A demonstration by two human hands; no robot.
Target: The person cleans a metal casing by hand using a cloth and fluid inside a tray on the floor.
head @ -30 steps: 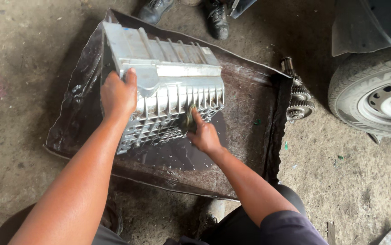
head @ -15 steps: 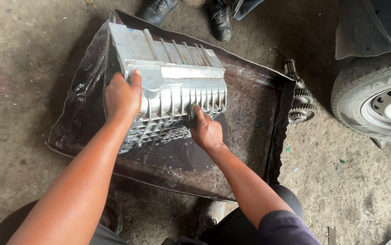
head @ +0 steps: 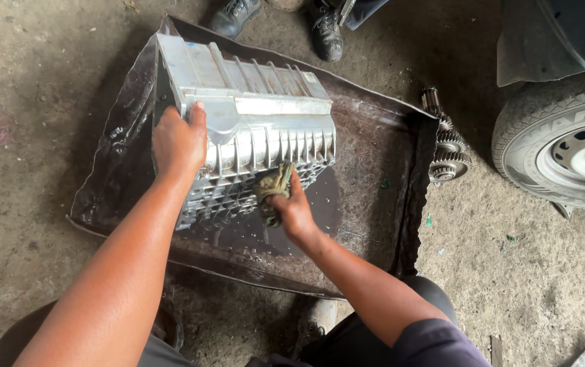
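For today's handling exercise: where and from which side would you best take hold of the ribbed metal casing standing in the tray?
Probably the top edge of the metal casing, reached from the near side, as the left hand does now. The casing stands tilted in the tray, and its ridge and ribs give the fingers a lip. The right hand presses a rag on its lower face.

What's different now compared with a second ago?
The right hand has slid its dirty rag a little lower along the ribbed metal casing. The left hand still grips the casing's top edge, and the casing still stands in the dark tray.
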